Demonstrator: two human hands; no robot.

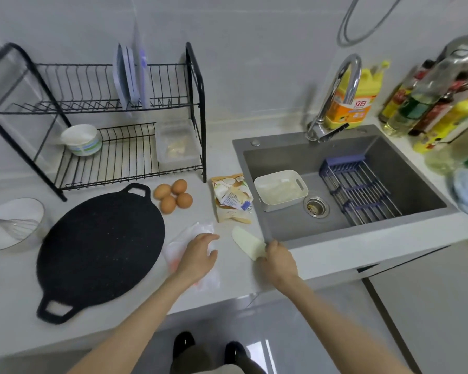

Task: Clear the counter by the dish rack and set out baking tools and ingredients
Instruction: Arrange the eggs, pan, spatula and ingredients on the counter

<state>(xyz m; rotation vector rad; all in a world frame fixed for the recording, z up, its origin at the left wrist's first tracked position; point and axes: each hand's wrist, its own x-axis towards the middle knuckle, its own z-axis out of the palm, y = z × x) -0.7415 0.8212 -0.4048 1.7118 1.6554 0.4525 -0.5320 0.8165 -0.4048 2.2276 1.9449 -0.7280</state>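
Observation:
My right hand grips the near end of a pale spatula lying on the counter beside the sink. My left hand hovers open over a clear plastic bag on the counter. Several brown eggs sit in front of the black dish rack. A clipped ingredient bag lies by the sink edge. A black two-handled griddle pan lies flat at the left. A white bowl with a whisk stands at the far left.
The rack holds plates, a bowl and a clear container. The grey sink holds a white tub and a blue drain rack. Behind the tap stand a detergent jug and bottles.

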